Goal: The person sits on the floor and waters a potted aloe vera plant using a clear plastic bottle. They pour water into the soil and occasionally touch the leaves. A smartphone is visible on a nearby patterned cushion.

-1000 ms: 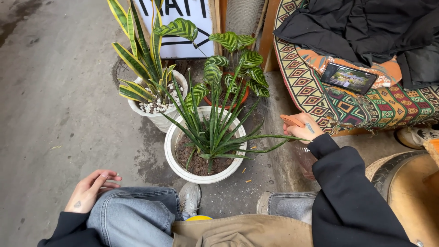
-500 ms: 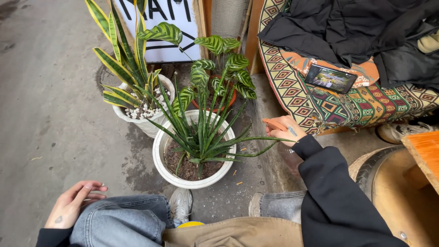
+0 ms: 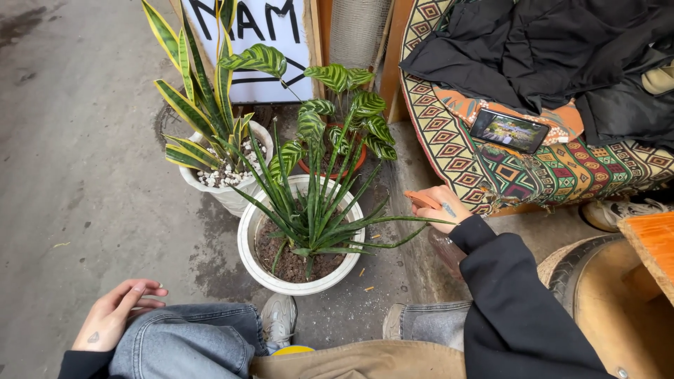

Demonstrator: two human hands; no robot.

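- Nearest on the left, the left hand lies loosely open on the left knee of the blue jeans, fingers relaxed and holding nothing.
- Further back on the left stands a snake plant with yellow-edged leaves in a white pot topped with white pebbles.
- Just right of it, and nearer, a round white pot holds a spiky plant with narrow dark green leaves growing out of bare soil.
- Behind that pot, a striped-leaf plant sits in an orange pot, against a white sign board.
- Near the bottom, two grey shoes rest on the concrete ground below the round pot.
- Right of the spiky plant, the right hand, in a black sleeve, is closed around a flat orange object; what it is cannot be told. It is held just beside the tips of the long leaves.
- Far right, a phone with a lit screen lies on a patterned cloth, beside black clothing.
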